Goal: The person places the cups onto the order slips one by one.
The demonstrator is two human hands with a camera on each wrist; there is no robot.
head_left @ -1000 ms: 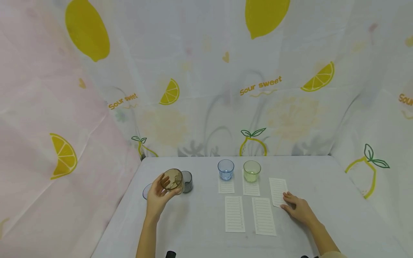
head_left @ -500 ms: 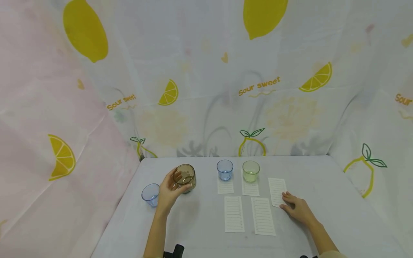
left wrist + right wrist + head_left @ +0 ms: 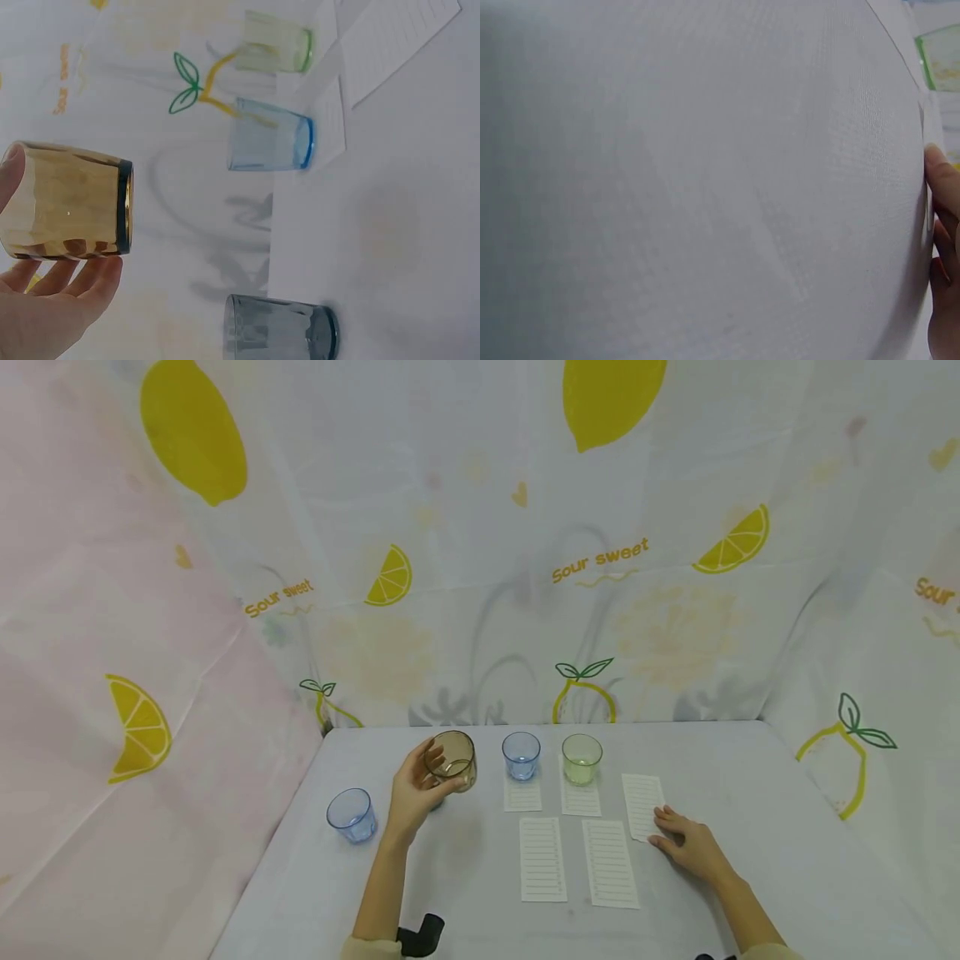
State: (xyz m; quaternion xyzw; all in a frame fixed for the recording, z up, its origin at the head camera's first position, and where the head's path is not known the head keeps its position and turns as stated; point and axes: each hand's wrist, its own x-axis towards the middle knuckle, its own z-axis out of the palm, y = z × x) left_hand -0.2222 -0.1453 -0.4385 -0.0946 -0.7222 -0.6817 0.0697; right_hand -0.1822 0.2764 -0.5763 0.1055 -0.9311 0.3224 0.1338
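My left hand (image 3: 411,795) grips an amber glass (image 3: 452,760) by its sides, held up off the table; in the left wrist view the fingers and thumb span the amber glass (image 3: 71,199). Behind that hand stands a grey glass (image 3: 281,330), mostly hidden in the head view. My right hand (image 3: 693,847) rests on the table, fingertips at the edge of a lined paper slip (image 3: 642,802). A blue glass (image 3: 521,757) and a green glass (image 3: 582,760) stand upright, each on a slip.
Another blue glass (image 3: 352,816) stands on the left of the white table (image 3: 480,935). Two more lined slips (image 3: 543,860) lie nearer the front. A lemon-print cloth (image 3: 465,527) hangs behind the table.
My left hand has carried the amber glass to the right, past the grey glass and towards the blue glass on its slip. My right hand has stayed at the slip.
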